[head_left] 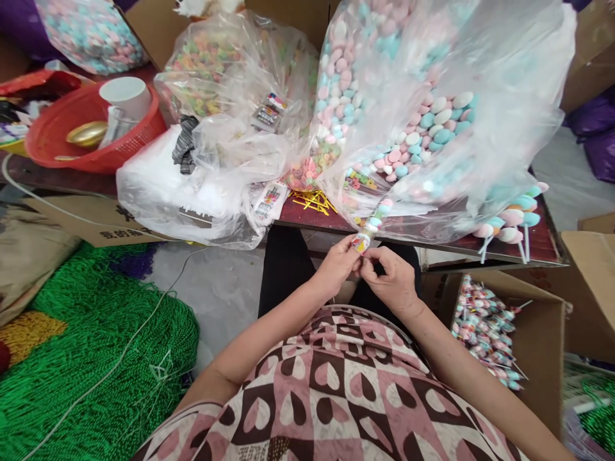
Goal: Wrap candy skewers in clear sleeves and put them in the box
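Observation:
A slim candy stick (373, 221) in clear wrap, with pastel candies and a printed label at its lower end, points up and away from me. My left hand (337, 266) is closed round its labelled end. Right beside it, my right hand (390, 276) pinches at the bottom of the stick; what lies between its fingertips is too small to tell. Beyond the hands, a large clear bag (432, 141) holds pink, white and blue candies. Gold twist ties (314, 201) lie near the table's front edge. Several candy lollipops (512, 218) rest on the right corner.
A red basket (154, 121) with a white cup stands at the left. Bags of ring candies (206, 64) and white plastic packaging (158, 186) cover the table's middle. An open box (542, 346) of wrapped lollipops is at the lower right. Green beads (106, 346) are piled at the lower left.

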### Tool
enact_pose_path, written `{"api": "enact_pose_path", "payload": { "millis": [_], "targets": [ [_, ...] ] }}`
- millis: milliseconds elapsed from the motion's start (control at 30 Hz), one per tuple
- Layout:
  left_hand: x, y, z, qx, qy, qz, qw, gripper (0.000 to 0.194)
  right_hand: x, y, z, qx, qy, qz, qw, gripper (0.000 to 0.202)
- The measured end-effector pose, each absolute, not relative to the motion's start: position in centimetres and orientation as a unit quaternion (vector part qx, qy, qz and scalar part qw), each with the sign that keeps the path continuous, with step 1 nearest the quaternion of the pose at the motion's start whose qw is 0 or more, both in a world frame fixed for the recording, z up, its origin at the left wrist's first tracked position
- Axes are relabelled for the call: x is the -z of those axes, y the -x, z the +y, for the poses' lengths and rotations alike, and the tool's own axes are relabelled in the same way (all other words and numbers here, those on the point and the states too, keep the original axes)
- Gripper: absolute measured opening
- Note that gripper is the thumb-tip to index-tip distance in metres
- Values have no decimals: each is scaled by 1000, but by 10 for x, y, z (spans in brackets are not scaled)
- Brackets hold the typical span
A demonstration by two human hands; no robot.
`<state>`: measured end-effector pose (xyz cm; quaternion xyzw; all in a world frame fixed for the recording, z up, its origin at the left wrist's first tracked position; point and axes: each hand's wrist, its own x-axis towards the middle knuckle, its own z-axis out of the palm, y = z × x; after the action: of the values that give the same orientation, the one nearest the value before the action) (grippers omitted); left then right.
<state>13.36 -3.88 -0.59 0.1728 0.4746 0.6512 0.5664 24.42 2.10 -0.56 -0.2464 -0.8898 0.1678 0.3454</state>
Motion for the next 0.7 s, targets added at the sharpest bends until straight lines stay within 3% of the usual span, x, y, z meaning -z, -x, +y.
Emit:
{"api": "enact_pose_path", "payload": {
  "millis": [200, 400, 633, 700],
  "targets": [
    [-3, -133, -49, -667, -208, 498, 514, 31, -12, -254, 13, -372, 315, -816, 311, 10],
    [-19, -128, -53, -625, -285, 581, 438, 26, -22, -256, -8, -612, 302, -707, 186, 24],
    [-17, -133, -55, -615, -233, 514, 551, 34, -15, -249, -16, -721, 326, -584, 184, 30],
    [-16, -133, -56, -617, -253, 518, 536, 36, -14, -249, -19, -728, 342, -564, 188, 32]
  ]
}}
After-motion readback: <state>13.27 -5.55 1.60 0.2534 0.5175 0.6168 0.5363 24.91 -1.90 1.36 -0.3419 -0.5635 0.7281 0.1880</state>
